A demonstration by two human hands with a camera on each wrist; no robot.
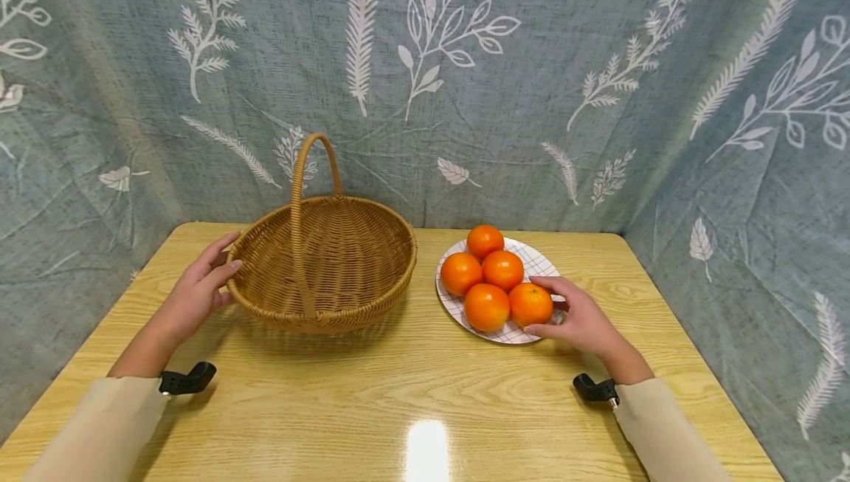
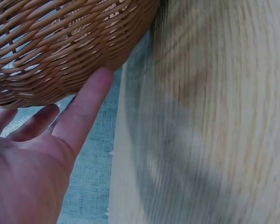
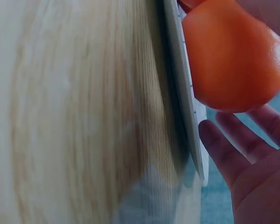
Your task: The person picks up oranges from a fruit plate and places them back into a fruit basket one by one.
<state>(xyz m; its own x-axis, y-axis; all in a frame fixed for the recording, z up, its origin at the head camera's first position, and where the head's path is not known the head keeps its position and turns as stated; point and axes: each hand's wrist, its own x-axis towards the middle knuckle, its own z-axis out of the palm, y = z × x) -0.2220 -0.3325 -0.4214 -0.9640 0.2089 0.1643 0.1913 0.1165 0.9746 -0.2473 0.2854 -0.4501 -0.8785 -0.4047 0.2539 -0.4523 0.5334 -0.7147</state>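
R hand [image 1: 576, 318] cups an orange [image 1: 531, 305] from both sides, can't tell how firmly. Fruit's approx. 4 o'clock on the plate [image 1: 538, 262], w/ 4 other oranges [image 1: 487, 307]. Prob. firm, light-ish, slick-skinned; best held round its middle. L hand [image 1: 201, 283] holds wicker basket [image 1: 355, 257] at 9 o'clock; only bare weave visible inside.

We note blue-grey cloth [image 1: 285, 32] with white leaf prints [image 1: 359, 32] on three sides; pale wood-grain bench [image 1: 319, 408], bright glare [image 1: 427, 452].
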